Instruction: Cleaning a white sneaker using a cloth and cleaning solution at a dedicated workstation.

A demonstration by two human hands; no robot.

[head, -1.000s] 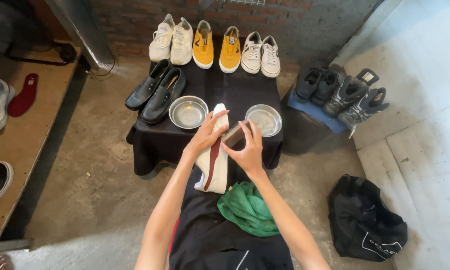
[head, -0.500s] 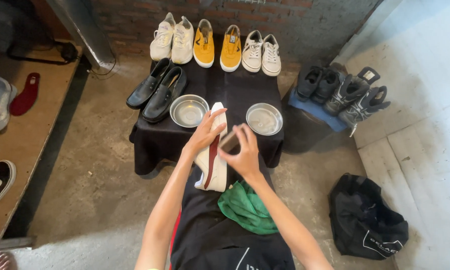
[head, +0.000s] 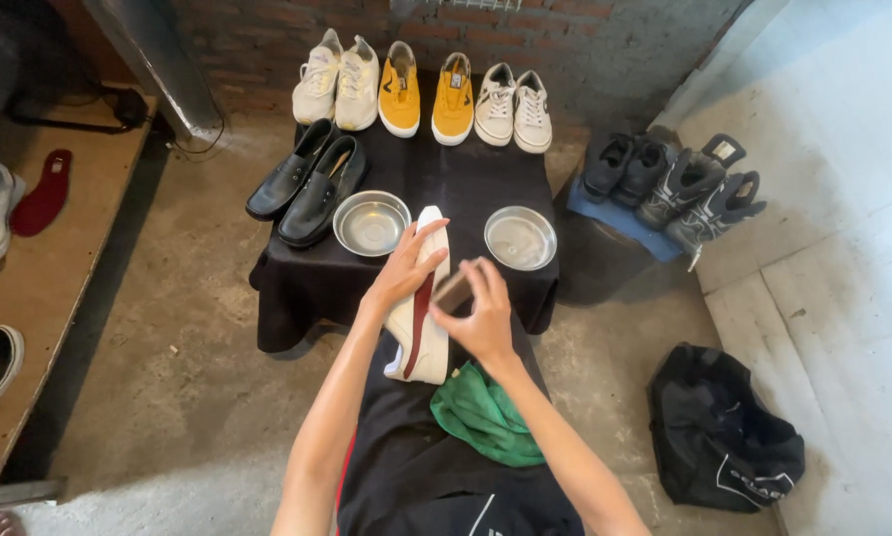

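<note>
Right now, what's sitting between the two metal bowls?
In the head view, the white sneaker's toe lies between the bowls, with the left hand on it.

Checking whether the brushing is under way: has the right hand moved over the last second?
Yes, slightly. The right hand, holding a small brush, has slid toward the person along the white shoe, away from the right-side metal bowl.

table [head: 466,184]: low, black cloth, frame centre
back row: white pr [head: 336,81], yellow pr [head: 426,94], white pr w/ dark marks [head: 513,107]
left edge: black leather pr [head: 307,185]
front: 2 metal bowls [head: 371,222] [head: 519,237]
</note>
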